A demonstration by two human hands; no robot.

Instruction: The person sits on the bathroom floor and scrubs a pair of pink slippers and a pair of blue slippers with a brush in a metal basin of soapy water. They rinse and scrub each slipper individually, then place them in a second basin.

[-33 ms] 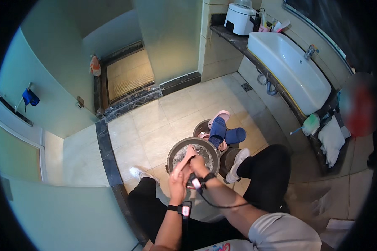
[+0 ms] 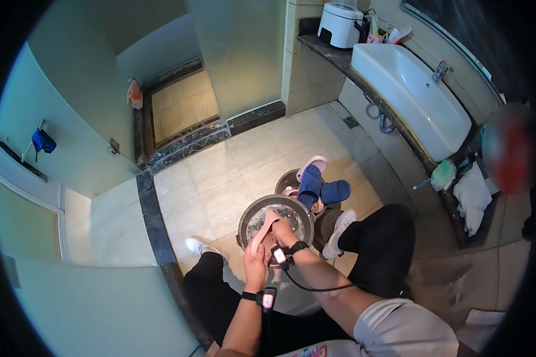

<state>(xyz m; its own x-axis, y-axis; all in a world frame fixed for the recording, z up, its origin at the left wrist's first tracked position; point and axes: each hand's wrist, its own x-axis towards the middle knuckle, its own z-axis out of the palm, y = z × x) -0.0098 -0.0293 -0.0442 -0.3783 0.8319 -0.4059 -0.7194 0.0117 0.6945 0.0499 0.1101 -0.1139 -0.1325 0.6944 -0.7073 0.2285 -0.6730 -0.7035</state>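
A pale pink slipper (image 2: 264, 229) is tilted over a round grey basin (image 2: 244, 221) of foamy water. My left hand (image 2: 255, 263) is closed around its lower end. My right hand (image 2: 283, 231) is closed at the slipper's right side, over the water; its fingertips and anything in them are hidden. Right behind the basin stands a second bucket (image 2: 287, 178) with footwear piled on it. Among this are a pair of blue slippers (image 2: 335, 191) and a pink clog (image 2: 313, 165).
My white shoes (image 2: 206, 248) stand on either side of the basin on the tiled floor (image 2: 211, 178). To the right, a white washbasin (image 2: 411, 95) sits on a dark counter (image 2: 333, 59). A dark stone sill (image 2: 150, 214) and a glass door (image 2: 71, 119) lie to the left.
Both wrists have shifted slightly, and the slipper has turned a little in my left hand's grip over the basin. The rest looks the same.
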